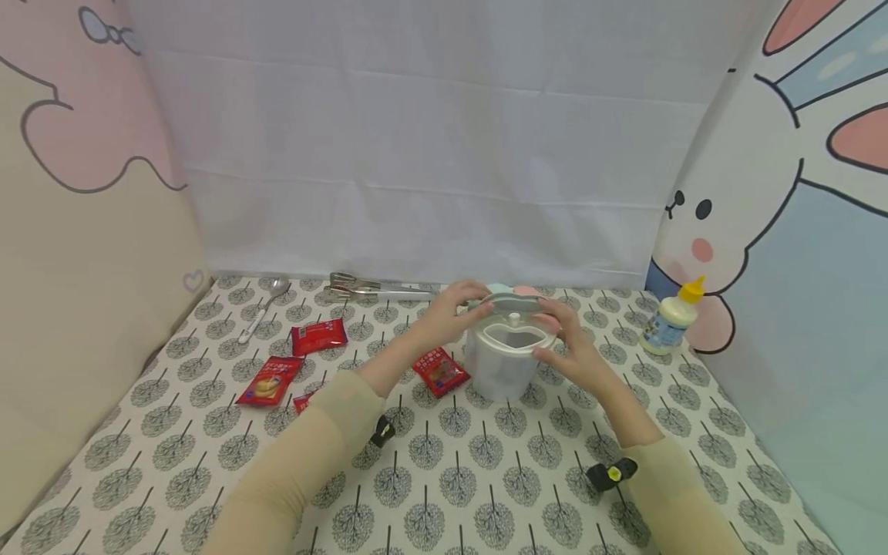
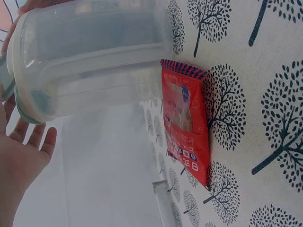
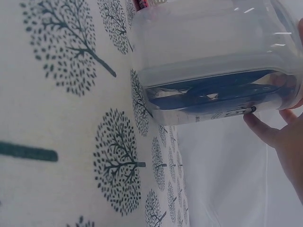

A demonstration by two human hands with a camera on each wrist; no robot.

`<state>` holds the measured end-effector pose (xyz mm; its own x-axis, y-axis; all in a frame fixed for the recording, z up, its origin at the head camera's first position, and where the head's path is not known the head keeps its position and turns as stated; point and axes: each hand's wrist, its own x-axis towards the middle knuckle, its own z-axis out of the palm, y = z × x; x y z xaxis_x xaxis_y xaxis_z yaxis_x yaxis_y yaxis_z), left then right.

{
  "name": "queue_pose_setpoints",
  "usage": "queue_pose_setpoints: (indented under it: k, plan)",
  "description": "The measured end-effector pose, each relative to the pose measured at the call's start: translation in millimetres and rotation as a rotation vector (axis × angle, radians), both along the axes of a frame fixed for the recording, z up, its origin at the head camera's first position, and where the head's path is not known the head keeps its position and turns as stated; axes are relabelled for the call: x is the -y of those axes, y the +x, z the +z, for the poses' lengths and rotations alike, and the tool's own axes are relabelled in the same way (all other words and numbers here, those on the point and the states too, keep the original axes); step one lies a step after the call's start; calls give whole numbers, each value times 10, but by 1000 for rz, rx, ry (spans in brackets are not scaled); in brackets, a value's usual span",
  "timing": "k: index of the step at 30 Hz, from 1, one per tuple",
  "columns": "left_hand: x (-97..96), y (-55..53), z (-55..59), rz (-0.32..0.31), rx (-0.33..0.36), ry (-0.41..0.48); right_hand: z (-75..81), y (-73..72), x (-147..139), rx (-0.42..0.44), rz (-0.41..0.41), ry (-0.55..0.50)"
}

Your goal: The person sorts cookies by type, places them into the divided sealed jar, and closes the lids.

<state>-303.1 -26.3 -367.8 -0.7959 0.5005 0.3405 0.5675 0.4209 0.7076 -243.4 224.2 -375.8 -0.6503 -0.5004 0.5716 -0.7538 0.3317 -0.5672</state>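
Note:
A clear plastic canister (image 1: 505,370) with a pale rim and a window-like opening in its top stands upright on the patterned cloth. My left hand (image 1: 454,312) grips the left side of its top, thumb at the raised grey-green lid piece (image 1: 516,302). Opposite it, my right hand (image 1: 572,343) holds the right side, fingers at that piece and thumb at the rim. The right wrist view shows a fingertip against the canister's printed side, with something dark blue showing through the wall. A red snack packet (image 2: 185,120) lies beside the canister's base.
More red packets (image 1: 319,336) lie at left, one partly behind my left sleeve. A spoon (image 1: 264,312) rests at back left, and metal whisk-like utensils (image 1: 361,291) lie along the back. Pink and green pieces (image 1: 527,290) show behind the canister. A yellow-capped bottle (image 1: 666,324) stands at right.

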Motion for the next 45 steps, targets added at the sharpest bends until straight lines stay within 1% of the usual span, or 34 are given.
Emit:
queue_pose_setpoints:
  k: [2,4,7,9,11,13,16,18,22,25,27,30,36,39,42,45]
  plan:
    - [62,-12,-28,5,32,9,-2,-7,-4,39,-8,-9]
    - [143,-31,-86,13,57,11,-4,-9,-7,81,-27,-17]
    - [287,-43,-225,26,103,5,-7,-11,-9,129,-53,-29]
    - [382,-34,-332,36,137,-7,-13,-18,-11,141,-61,-32]
    - [472,-19,-450,55,161,-59,-16,-26,-11,147,-64,-30]
    - [551,-4,-563,72,156,-160,-22,-38,-13,153,-64,-31]
    - [643,24,-691,92,129,-335,-27,-50,-17,164,-66,-31]
    - [681,37,-753,97,120,-409,-32,-56,-21,170,-66,-34]
    - [706,53,-845,89,127,-453,-34,-59,-27,174,-67,-39]
    - [701,73,-893,60,103,-457,-32,-57,-22,169,-63,-42]
    - [696,95,-907,53,87,-462,-30,-56,-14,159,-64,-40]
    - [681,123,-905,58,73,-441,-32,-57,-4,147,-63,-41]
    - [663,137,-868,90,121,-391,-35,-55,0,152,-79,-41]
    - [674,146,-797,87,149,-339,-33,-50,-2,171,-90,-40]
    - [689,157,-686,64,181,-279,-30,-45,-3,184,-100,-37]
    - [711,165,-565,33,177,-264,-25,-41,-2,198,-99,-39]
